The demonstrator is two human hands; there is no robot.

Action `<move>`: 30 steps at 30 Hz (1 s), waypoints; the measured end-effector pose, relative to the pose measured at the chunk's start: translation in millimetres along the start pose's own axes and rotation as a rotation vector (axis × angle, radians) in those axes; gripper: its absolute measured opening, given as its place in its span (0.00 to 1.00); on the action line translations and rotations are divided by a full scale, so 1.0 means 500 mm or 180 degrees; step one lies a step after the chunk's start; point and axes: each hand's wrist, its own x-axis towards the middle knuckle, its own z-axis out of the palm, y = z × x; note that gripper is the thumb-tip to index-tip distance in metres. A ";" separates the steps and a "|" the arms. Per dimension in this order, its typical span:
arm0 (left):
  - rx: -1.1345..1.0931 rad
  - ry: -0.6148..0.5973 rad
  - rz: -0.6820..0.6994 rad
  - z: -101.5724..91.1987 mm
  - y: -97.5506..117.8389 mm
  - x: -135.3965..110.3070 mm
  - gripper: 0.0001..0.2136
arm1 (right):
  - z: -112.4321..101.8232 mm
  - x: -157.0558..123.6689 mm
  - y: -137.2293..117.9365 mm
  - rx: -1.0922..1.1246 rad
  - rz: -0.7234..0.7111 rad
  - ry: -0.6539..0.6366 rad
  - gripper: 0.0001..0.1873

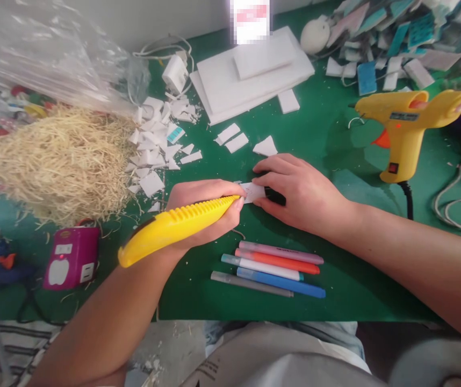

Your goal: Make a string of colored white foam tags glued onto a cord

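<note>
My left hand point(192, 192) is closed around a yellow utility knife point(182, 223) with a ribbed handle. The handle slants down and left, and its front end meets a small white foam board piece point(253, 192). I cannot make out the blade. From the other side, my right hand point(303, 185) pins that piece with its fingertips and thumb; a dark patch shows beneath its palm. Just beyond the hands lie small white offcuts point(236, 142) and an angular white scrap point(265, 146).
Several felt-tip pens point(281, 260) lie near the front edge. To the right stands a yellow hot glue gun point(403, 129). White boards point(254, 75) are stacked behind. Wood shavings point(61, 161) and a magenta power adapter point(71, 258) sit left; scraps point(395, 59) are heaped back right.
</note>
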 end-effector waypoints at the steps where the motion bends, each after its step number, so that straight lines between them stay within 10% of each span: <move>1: 0.0015 -0.0010 -0.0012 0.000 0.000 0.000 0.07 | -0.001 0.000 0.000 0.0004 0.0013 -0.0017 0.10; 30: 0.0122 -0.0016 0.0388 0.003 -0.008 -0.007 0.07 | -0.004 0.002 -0.001 0.0080 0.0139 -0.0116 0.10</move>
